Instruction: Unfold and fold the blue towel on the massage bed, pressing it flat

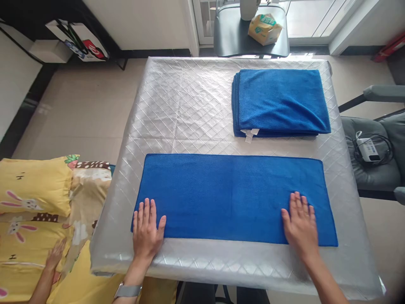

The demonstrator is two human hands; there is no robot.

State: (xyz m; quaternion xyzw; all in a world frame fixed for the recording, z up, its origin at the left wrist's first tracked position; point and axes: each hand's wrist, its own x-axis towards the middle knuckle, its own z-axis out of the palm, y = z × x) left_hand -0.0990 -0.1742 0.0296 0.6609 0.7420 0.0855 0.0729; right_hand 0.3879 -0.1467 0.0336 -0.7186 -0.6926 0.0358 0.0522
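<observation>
A long blue towel lies spread flat across the near half of the table. On its left end my left hand rests palm down, thumb held apart from the fingers. My right hand lies flat on the towel's right part, its fingers stretched out. Neither hand grips anything. Farther back on the right sits a stack of folded blue towels, with a white label poking out at its near left corner.
A silver quilted cover drapes the table. Behind it, a dark chair bears a yellow packet and a white container. At right, a grey chair holds a white device. Another person's hand touches yellow bedding at left.
</observation>
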